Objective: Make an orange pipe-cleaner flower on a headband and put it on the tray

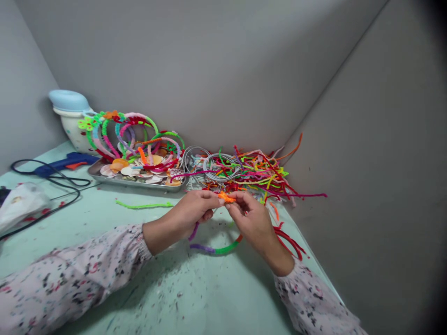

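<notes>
1. Two hands: one left hand (191, 208), one right hand (252, 217).
2. Two floral sleeves (94, 265), one per arm.
3. One orange fuzzy piece (227, 198) pinched between the hands.
4. One multicoloured hoop (226, 249) below them.
5. One lone lime-green pipe cleaner (143, 206).
6. One metal tray (134, 184).
7. Several fuzzy headbands (105, 137) in it, overlapping too much for an exact count.
8. Many shell-like discs (131, 171), likewise uncountable.
9. At least two wire coils (220, 178).
10. Dozens of heaped pipe cleaners (268, 174), too tangled to number.
11. One blue glue gun (57, 165).
12. One white container (74, 132) with one blue lid (69, 100).
</notes>
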Motion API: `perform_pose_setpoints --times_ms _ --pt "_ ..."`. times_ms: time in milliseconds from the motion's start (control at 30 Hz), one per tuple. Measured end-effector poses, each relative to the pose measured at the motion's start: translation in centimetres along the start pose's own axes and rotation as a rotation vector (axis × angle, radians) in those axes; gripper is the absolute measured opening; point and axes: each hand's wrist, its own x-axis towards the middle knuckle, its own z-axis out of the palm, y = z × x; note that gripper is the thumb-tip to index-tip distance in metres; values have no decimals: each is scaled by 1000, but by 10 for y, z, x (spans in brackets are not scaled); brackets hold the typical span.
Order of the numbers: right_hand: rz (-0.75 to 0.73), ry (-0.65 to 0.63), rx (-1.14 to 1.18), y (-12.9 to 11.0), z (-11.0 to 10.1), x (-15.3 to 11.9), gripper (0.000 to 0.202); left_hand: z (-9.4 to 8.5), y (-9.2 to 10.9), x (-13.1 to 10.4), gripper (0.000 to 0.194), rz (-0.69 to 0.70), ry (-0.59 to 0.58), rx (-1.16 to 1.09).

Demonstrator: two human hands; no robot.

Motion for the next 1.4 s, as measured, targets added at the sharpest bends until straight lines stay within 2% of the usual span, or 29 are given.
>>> perform_pose_setpoints --times_ms 200,400,533,633,733,800,900,1000,1167,1400 --pt "-13 49 48 -2 -1 0 21 3 3 -2 12 45 -16 25" --pt "-48 107 152 -1 6 0 20 4 0 -2 15 121 32 65" --pt "22 88 297 -6 5 0 30 4 -1 -2 14 161 62 80" --pt "149 -60 507 -10 -5 4 35 3 2 -4 13 177 88 104" --pt "320 -254 787 -8 -16 9 30 3 7 -6 14 168 110 157" --pt "434 -296 923 -3 -20 12 28 4 9 -7 16 161 105 183" --pt "595 -423 985 7 -21 14 25 4 10 -8 18 174 72 179" --pt "656 -518 992 15 -19 13 21 4 10 -8 17 160 -1 180" --pt "603 -463 1054 20 -16 11 14 6 13 -12 12 95 -115 193" --pt "572 -365 949 10 -20 12 18 6 13 -12 14 62 -95 224"
